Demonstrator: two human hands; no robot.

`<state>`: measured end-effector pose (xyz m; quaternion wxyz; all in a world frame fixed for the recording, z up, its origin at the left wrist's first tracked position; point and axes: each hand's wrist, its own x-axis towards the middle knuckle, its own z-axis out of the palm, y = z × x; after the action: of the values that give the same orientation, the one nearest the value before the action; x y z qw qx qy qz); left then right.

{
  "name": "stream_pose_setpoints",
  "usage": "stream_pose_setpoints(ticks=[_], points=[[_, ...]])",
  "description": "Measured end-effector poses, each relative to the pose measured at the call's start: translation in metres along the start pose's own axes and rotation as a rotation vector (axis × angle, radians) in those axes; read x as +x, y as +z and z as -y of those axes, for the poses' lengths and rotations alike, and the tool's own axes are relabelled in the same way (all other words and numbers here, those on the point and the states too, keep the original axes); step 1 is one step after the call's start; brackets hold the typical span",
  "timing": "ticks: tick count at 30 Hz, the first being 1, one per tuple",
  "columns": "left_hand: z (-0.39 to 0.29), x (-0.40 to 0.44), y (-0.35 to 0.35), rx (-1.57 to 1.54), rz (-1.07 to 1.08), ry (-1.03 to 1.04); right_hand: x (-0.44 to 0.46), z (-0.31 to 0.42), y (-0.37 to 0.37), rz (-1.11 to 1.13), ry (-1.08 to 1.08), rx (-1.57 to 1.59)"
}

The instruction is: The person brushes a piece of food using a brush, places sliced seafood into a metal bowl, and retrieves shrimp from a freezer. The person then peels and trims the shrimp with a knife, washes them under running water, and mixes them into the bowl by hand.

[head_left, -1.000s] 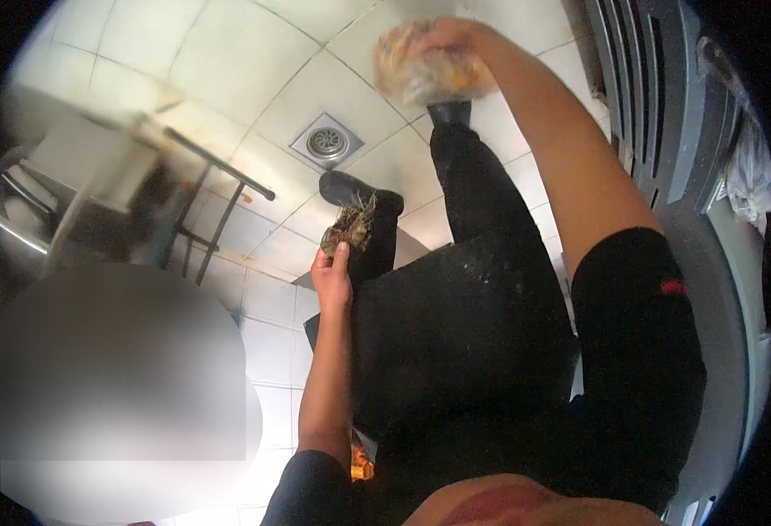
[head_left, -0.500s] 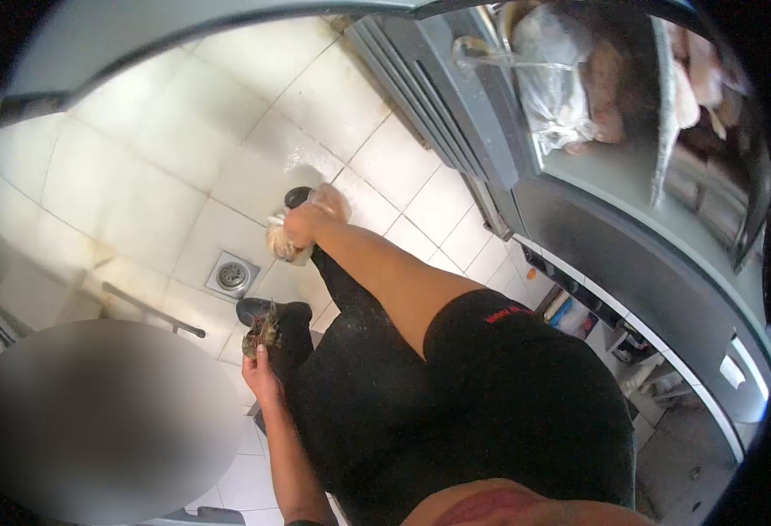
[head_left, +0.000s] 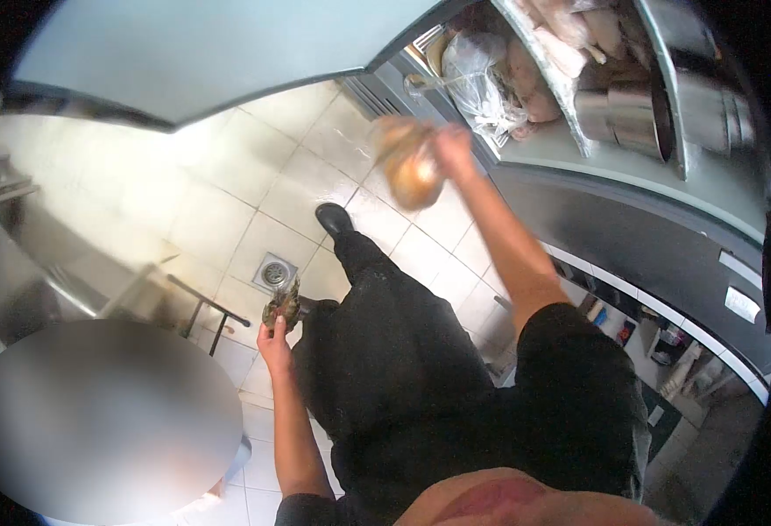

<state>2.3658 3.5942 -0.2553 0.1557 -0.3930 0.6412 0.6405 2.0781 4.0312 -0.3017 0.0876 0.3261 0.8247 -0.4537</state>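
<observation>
My left hand (head_left: 273,340) is closed on what look like raw prawns (head_left: 282,309), greyish and striped with thin feelers, held low beside my leg. With my right hand (head_left: 454,151) I grip a clear plastic bag (head_left: 410,171) of pale and orange-brown contents. Motion blurs the bag, so I cannot tell what is in it. It hangs above the floor in front of the open fridge (head_left: 569,167). Inside, a knotted white plastic bag (head_left: 477,83) lies close to my right hand, next to raw poultry (head_left: 530,83).
More raw poultry (head_left: 578,35) and metal pots (head_left: 626,118) fill other fridge compartments. The grey fridge door (head_left: 228,53) stands open across the top. A floor drain (head_left: 275,273) lies in the tiles. Another person, blurred out, is at lower left, near steel equipment (head_left: 35,263).
My right hand has lifted the bag from near my foot, up and right towards the fridge shelves. My left hand keeps hold of the prawns. The view has shifted, showing more of the fridge.
</observation>
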Motion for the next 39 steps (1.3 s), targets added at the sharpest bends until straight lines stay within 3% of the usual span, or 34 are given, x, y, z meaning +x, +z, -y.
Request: stream_pose_setpoints(ticks=[1, 2, 4, 6, 7, 8, 9, 10, 11, 14, 15, 20, 22, 25, 26, 28, 31, 32, 34, 36, 38, 39], points=[[-0.01, -0.007, -0.003, -0.036, 0.022, -0.044, 0.014, 0.04, -0.027, -0.095, 0.025, 0.231], [-0.019, -0.015, -0.004, 0.0, 0.022, 0.014, 0.061, 0.041, -0.049, -0.29, -0.199, 0.164], [-0.05, -0.039, -0.005, 0.088, 0.001, 0.034, 0.078, 0.109, -0.086, -0.294, -0.427, 0.326], [-0.064, -0.05, -0.009, 0.017, 0.009, -0.006, 0.024, 0.179, -0.093, -0.315, -0.298, 0.209], [-0.068, -0.049, -0.004, -0.184, 0.046, -0.036, 0.039, 0.161, -0.094, -0.331, -0.368, 0.031], [-0.077, -0.052, -0.004, -0.387, 0.049, -0.072, -0.018, 0.187, -0.083, -0.252, -0.401, 0.053], [-0.101, -0.065, 0.0, -0.398, -0.023, -0.018, -0.03, 0.174, -0.068, -0.079, -0.539, 0.063], [-0.101, -0.066, -0.01, -0.353, -0.003, -0.063, -0.055, 0.159, -0.041, 0.049, -0.544, 0.217], [-0.106, -0.069, -0.016, -0.479, 0.037, -0.022, -0.109, 0.165, -0.022, 0.207, -0.585, 0.092], [-0.17, -0.095, -0.031, -0.67, -0.005, 0.033, -0.273, 0.231, 0.021, 0.609, -1.11, -0.085], [-0.182, -0.098, -0.039, -0.689, 0.011, 0.079, -0.299, 0.245, 0.036, 0.685, -1.368, -0.115], [-0.219, -0.133, -0.059, -0.814, -0.002, 0.233, -0.354, 0.313, 0.078, 1.081, -1.77, -0.084], [-0.219, -0.147, -0.072, -0.643, -0.183, 0.21, -0.324, 0.338, 0.088, 0.943, -1.745, 0.001], [-0.183, -0.155, -0.098, -0.801, -0.226, 0.254, -0.243, 0.356, 0.115, 0.64, -1.662, -0.169], [-0.175, -0.159, -0.101, -0.813, -0.297, 0.194, -0.21, 0.34, 0.112, 0.631, -1.572, -0.346], [-0.166, -0.154, -0.101, -0.859, -0.215, 0.188, -0.144, 0.289, 0.107, 0.6, -1.362, -0.665], [-0.103, -0.132, -0.128, -0.819, -0.184, 0.046, -0.086, 0.204, 0.076, 0.395, -0.974, -1.184], [-0.094, -0.124, -0.128, -0.804, -0.156, 0.029, -0.052, 0.16, 0.062, 0.422, -0.976, -1.206], [-0.071, -0.084, -0.126, -0.776, -0.119, 0.015, -0.013, 0.124, 0.039, 0.241, -1.098, -1.331], [-0.023, -0.064, -0.136, -0.729, -0.121, -0.055, -0.002, 0.077, 0.045, 0.185, -1.054, -1.356], [0.011, -0.038, -0.133, -0.676, -0.156, -0.129, 0.05, 0.014, 0.071, 0.417, -0.751, -1.222], [0.016, -0.024, -0.122, -0.702, -0.149, -0.135, 0.029, 0.027, 0.089, 0.613, -0.648, -1.529]])
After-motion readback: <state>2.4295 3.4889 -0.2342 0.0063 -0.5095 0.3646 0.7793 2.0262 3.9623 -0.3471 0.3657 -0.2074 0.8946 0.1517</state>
